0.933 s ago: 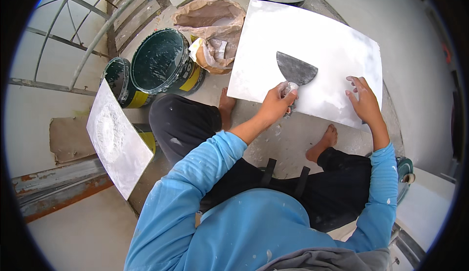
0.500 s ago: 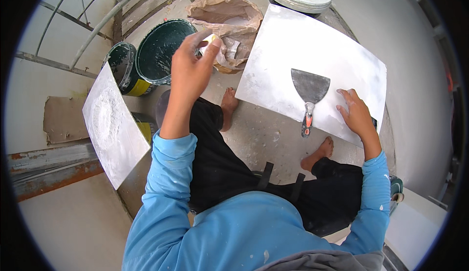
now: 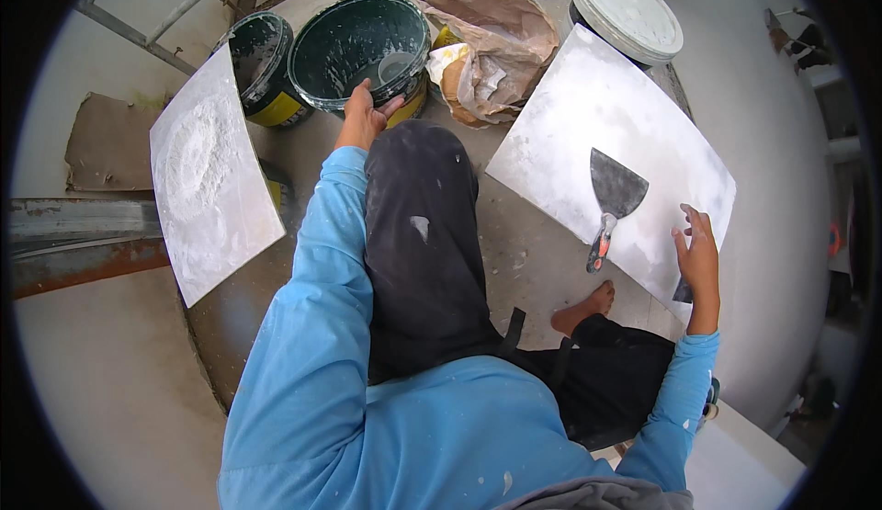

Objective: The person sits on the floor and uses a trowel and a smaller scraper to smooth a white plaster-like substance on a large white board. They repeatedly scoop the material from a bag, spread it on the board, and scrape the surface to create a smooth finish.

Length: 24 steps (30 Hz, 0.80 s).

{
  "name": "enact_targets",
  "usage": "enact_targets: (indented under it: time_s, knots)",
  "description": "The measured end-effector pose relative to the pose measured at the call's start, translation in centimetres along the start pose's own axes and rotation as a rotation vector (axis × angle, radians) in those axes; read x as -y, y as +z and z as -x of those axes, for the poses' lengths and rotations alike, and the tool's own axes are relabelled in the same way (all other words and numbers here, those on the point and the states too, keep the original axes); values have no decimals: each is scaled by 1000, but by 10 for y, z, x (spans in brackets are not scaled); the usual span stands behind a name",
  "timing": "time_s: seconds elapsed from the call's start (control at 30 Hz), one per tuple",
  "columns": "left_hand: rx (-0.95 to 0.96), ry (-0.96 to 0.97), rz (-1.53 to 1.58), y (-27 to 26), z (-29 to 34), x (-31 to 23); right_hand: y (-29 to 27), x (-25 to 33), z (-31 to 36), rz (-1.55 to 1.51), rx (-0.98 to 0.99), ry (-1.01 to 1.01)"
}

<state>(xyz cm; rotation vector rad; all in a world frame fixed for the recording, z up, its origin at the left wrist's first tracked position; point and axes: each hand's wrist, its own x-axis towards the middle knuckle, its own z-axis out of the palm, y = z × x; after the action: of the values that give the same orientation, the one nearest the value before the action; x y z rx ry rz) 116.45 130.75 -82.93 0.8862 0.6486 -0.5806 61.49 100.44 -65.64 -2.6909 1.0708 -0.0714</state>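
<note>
My left hand [image 3: 367,119] is at the near rim of a dark green bucket [image 3: 317,106], one finger over the edge and others along the outside, apparently gripping it. A pale round object [image 3: 395,66] shows inside the bucket. My right hand [image 3: 700,251] is raised at the right edge of a white board [image 3: 560,119], its fingers apart and holding nothing visible. On the board lies a wide putty knife [image 3: 617,188] with a grey blade and a red-and-black handle. A dark flat piece [image 3: 683,290], partly hidden, shows beside my right wrist.
At left, a second board [image 3: 234,225] bears a heap of white powder [image 3: 195,161]. Behind it stands another dark bucket [image 3: 266,78]. A torn brown paper bag [image 3: 514,37] and a white-lidded bucket [image 3: 634,5] are at the far side. Metal rails [image 3: 87,221] lie at left.
My left hand has come down from in front of the paper bag to the green bucket's rim. My right hand has lifted its fingers near the board's edge. The view has shifted.
</note>
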Motion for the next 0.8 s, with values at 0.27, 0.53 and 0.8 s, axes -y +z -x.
enact_targets:
  time_s: [0.27,0.53,0.8]
  knots:
    - [-256,104,-153,-56,5,-67,12,-14,10,1,20,3]
    - [-280,119,-276,-120,27,-80,17,-11,4,-22,23,-50]
    - [-236,168,-280,-167,79,-38,27,-11,-6,-74,58,-69]
